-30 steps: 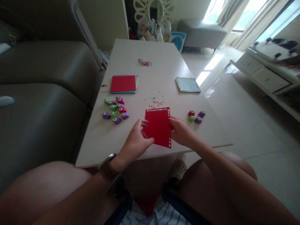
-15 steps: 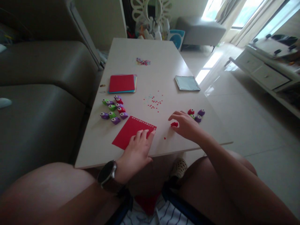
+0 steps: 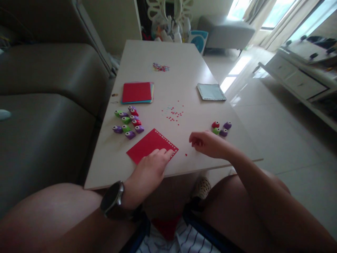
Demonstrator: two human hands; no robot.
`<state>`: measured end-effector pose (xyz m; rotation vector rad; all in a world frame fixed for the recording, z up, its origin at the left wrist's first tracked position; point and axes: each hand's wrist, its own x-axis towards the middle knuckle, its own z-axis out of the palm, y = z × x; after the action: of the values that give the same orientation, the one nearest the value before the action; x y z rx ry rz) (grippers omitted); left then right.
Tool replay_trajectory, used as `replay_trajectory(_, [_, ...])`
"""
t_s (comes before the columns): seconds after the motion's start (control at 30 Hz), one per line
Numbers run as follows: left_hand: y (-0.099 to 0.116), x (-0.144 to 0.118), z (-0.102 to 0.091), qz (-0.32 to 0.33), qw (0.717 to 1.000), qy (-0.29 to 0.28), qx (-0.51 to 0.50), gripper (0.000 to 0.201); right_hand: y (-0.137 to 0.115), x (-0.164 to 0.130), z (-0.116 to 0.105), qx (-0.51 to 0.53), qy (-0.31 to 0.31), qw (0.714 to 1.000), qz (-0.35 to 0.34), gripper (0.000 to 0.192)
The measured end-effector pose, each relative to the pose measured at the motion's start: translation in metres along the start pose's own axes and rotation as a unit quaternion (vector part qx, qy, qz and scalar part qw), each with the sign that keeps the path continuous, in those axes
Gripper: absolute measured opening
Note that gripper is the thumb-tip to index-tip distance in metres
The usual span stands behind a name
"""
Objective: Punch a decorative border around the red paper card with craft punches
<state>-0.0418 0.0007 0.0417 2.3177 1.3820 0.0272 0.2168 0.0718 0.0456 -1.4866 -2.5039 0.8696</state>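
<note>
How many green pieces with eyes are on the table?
4 visible. Left side: far green piece, middle green piece and near green piece. Right side: fourth green piece, near the right hand, which may hide more.

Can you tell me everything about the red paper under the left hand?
The red sheet looks like smooth paper or thin card, four-sided and plain. Small pale punched holes line its right-hand far edge and continue around the right corner. It lies flat and turned at an angle on the pale table, near the closest edge. The left hand rests on it, hiding its near part.
</note>
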Motion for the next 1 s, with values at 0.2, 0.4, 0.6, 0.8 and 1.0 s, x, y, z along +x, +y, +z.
replay_trajectory(0.2, [-0.016, 0.011, -0.015, -0.007, 0.991, 0.078, -0.111, 0.054, -0.012, 0.001, 0.015, 0.068, -0.079, 0.995, -0.001, 0.027])
replay_trajectory(0.4, [-0.036, 0.017, -0.065, -0.058, 0.855, 0.376, -0.353, 0.038, -0.005, 0.008, 0.017, 0.096, 0.103, 0.99, 0.016, 0.046])
replay_trajectory(0.6, [-0.04, 0.013, -0.079, -0.098, 0.755, 0.411, -0.502, 0.03, -0.008, 0.012, 0.032, 0.233, -0.002, 0.972, 0.011, 0.027])
replay_trajectory(0.8, [-0.049, 0.025, -0.06, -0.132, 0.752, 0.376, -0.525, 0.03, -0.003, 0.028, 0.031, 0.245, 0.194, 0.95, 0.006, 0.039])
replay_trajectory(1.0, [-0.053, 0.031, -0.046, -0.149, 0.86, 0.292, -0.392, 0.026, 0.002, 0.026, 0.017, 0.216, 0.227, 0.95, 0.003, 0.028])
